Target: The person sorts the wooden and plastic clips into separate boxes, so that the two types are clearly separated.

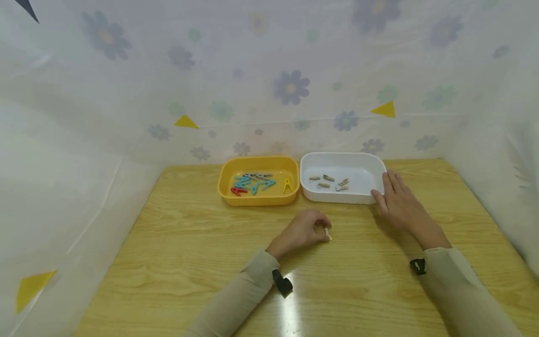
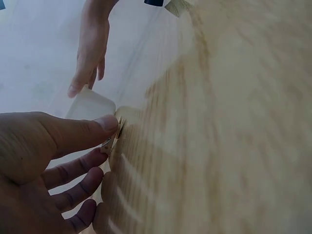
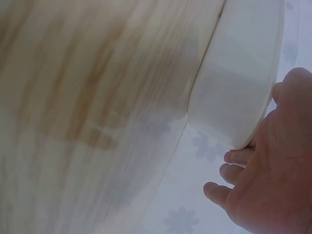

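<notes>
My left hand [image 1: 304, 230] pinches a small light wooden clothespin [image 1: 326, 232] between thumb and fingertips, low over the table in front of the trays. Up close in the left wrist view, that clothespin [image 2: 108, 145] is partly covered by the thumb. The right hand [image 1: 400, 203] rests at the right end of the white tray [image 1: 337, 197], its fingers along the end and its thumb near the front corner. Several small wooden clothespins [image 1: 323, 186] lie in the white tray. In the right wrist view the fingers [image 3: 239, 157] touch the tray's rim.
To the left, a yellow tray [image 1: 261, 201] stands close beside the white one, holding several blue, grey, red and yellow plastic clothespins [image 1: 268, 184]. Both trays sit near the back edge of the wooden table [image 1: 189, 262]. Behind it hangs a flower-patterned sheet [image 1: 252, 79].
</notes>
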A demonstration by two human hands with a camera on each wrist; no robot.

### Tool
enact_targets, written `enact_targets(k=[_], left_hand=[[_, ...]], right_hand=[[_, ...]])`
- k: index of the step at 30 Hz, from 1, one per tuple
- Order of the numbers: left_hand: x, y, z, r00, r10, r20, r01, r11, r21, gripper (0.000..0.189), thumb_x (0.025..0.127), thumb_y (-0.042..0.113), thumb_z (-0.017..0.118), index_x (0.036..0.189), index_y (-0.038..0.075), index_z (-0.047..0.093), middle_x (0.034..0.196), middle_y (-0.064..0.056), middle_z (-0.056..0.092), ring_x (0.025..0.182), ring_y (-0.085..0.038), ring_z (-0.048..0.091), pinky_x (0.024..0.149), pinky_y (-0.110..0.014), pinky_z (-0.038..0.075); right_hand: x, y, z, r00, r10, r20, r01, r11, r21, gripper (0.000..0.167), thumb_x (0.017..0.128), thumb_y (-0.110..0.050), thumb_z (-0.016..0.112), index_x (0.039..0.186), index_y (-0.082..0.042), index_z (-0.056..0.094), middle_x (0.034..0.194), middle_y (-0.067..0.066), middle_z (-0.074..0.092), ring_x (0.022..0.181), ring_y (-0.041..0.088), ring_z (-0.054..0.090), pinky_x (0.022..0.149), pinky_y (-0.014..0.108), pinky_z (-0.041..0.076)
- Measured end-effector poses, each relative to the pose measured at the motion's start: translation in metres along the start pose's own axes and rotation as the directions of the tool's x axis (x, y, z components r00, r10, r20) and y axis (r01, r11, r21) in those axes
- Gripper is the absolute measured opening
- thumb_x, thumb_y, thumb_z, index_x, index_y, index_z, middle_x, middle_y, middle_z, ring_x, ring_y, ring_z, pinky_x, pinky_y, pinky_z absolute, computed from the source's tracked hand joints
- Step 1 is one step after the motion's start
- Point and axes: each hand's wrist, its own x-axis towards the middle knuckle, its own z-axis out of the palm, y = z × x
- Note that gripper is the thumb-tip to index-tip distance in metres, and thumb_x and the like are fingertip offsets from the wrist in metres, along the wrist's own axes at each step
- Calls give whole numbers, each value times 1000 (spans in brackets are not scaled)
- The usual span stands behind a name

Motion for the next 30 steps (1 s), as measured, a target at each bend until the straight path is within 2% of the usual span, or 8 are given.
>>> enact_targets(k=[3,7,13,19,24,30], left_hand=[[0,0,0,1000,5,-3,-5,1000,12,24,83,22,89,103,14,78,97,5,69,91,-7,62,82,-15,46],[-1,0,0,1000,-9,-10,8,999,-37,23,83,21,89,102,13,78,97,4,69,91,-10,61,80,-15,46],[-2,-1,-2,1000,0,-31,-2,997,-79,25,84,20,89,105,13,79,100,5,70,93,-11,62,81,-14,46],[-2,0,-6,999,-1,-39,-4,993,-114,28,84,19,88,110,14,78,104,7,72,97,-11,63,86,-16,48],[-1,3,-11,997,32,-71,-43,985,-166,30,85,16,87,113,12,77,109,6,74,101,-12,66,91,-22,51],[1,8,-16,991,63,-116,-88,970,-224,26,88,11,84,112,7,77,110,2,75,104,-17,67,90,-31,55]], right_hand=[[0,2,1,1000,-7,-8,7,1000,1,75,113,-40,24,156,17,1,163,40,0,150,56,0,120,66,9],[1,3,3,1000,-9,-13,9,1000,2,75,113,-40,24,156,17,1,163,40,0,150,56,1,120,66,8],[0,2,2,1000,-6,-18,7,1000,1,75,113,-40,25,156,17,2,162,40,1,150,57,4,119,68,11],[-2,2,2,1000,-6,-23,6,1000,12,76,113,-41,24,157,16,2,163,39,0,151,55,0,118,68,11],[-2,3,3,1000,-3,-27,4,1000,13,76,113,-42,24,157,16,2,164,38,-2,151,54,-2,118,68,11],[0,2,2,1000,-2,-18,2,1000,11,76,113,-42,24,157,16,2,163,38,-2,151,54,-2,118,69,11]])
